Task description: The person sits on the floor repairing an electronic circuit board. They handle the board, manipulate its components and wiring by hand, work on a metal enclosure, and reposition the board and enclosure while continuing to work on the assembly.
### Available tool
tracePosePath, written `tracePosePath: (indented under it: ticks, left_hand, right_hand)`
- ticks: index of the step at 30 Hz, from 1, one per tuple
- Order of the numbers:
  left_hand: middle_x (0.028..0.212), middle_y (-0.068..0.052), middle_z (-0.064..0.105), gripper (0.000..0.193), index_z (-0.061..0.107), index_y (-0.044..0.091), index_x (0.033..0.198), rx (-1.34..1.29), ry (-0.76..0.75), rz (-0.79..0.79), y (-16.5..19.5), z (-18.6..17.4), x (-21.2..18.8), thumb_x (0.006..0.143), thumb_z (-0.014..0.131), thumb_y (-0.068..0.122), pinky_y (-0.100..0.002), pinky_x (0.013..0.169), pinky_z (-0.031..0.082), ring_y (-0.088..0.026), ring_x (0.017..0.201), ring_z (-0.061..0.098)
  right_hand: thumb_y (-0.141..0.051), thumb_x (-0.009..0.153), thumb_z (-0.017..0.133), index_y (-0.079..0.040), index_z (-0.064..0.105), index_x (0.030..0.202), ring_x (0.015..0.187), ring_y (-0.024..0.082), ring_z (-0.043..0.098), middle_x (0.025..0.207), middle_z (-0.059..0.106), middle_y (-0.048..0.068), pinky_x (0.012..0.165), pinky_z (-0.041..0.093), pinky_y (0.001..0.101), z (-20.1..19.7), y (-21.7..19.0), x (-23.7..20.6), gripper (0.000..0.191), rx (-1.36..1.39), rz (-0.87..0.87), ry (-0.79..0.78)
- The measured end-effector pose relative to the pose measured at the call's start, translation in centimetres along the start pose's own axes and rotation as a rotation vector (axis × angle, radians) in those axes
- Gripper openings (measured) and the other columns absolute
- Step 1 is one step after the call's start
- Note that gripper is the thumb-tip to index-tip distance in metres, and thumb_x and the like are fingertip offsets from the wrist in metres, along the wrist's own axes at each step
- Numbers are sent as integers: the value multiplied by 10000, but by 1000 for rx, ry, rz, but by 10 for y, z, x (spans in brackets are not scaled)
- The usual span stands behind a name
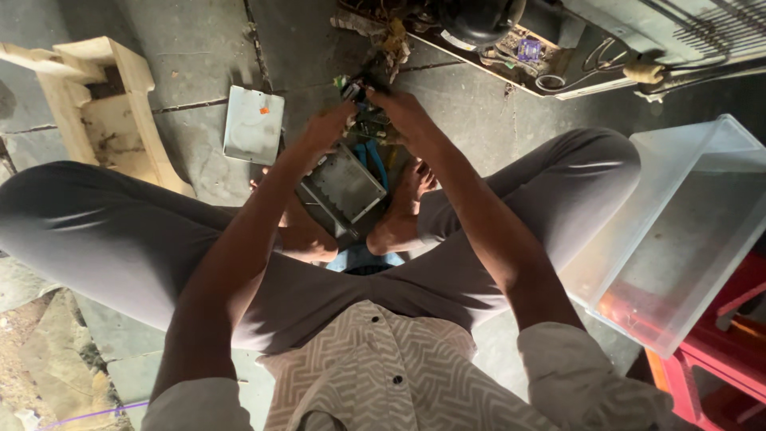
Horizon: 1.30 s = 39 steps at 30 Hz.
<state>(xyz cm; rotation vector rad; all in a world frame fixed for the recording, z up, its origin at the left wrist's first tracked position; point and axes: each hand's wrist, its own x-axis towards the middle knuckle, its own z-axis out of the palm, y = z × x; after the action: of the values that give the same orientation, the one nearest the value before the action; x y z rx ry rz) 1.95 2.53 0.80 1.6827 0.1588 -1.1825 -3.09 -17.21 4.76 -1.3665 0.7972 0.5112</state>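
I sit cross-legged on a concrete floor with both arms stretched forward. My left hand (329,128) and my right hand (403,112) meet over a small dark part with wires (363,89), and both pinch it. Just below my hands a grey metal box (341,191) rests tilted between my bare feet, its open side up. Blue wires (373,158) run beside the box. What exactly the fingers grip is too small and dark to make out.
A flat grey metal lid (253,124) lies on the floor to the left. A wooden frame (104,112) stands at far left. A clear plastic bin (686,223) sits at right over a red stool (718,351). An appliance's underside with a compressor (479,20) lies ahead.
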Motion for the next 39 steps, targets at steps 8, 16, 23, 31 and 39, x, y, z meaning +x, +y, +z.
tracePosePath:
  ticks: [8, 16, 23, 31, 39]
  left_hand:
    - [1263, -263, 675, 716, 678, 56, 1282, 814, 359, 162, -6, -18, -35, 871, 640, 642, -577, 952, 484, -476, 1207, 606]
    - [1330, -211, 663, 731, 692, 98, 1291, 944, -2, -325, -63, -32, -30, 903, 569, 705, -531, 1050, 464, -449, 1249, 595]
    - [1118, -197, 725, 600, 727, 0, 1194, 700, 36, -302, -86, -20, -27, 838, 764, 482, -444, 925, 524, -367, 1046, 669]
    - [920, -113, 678, 334, 624, -4, 1039, -29, 390, -143, -66, 3, -59, 862, 680, 273, -351, 522, 543, -206, 731, 666]
    - [859, -100, 565, 590, 613, -117, 1191, -73, 328, 0, -79, 13, -36, 958, 781, 398, -388, 577, 422, -214, 712, 534]
  right_hand:
    - [-371, 929, 817, 13, 657, 1246, 1007, 439, 704, 1107, 727, 251, 831, 565, 477, -19, 19, 23, 523, -776, -611, 244]
    - [-298, 890, 802, 63, 526, 1298, 1126, 503, 646, 1156, 676, 337, 913, 550, 526, -51, 20, 13, 611, -1021, -347, 281]
    - [-346, 857, 828, 54, 518, 1355, 1170, 506, 610, 1221, 647, 346, 940, 531, 513, -52, 19, 14, 709, -971, -413, 273]
    - [-390, 874, 802, 24, 565, 1325, 1170, 422, 653, 1229, 678, 273, 961, 531, 457, -42, 16, 8, 656, -811, -459, 215]
    - [-303, 971, 571, -82, 598, 1267, 823, 174, 734, 982, 710, 24, 731, 651, 381, -20, 5, 2, 370, -184, -162, -15]
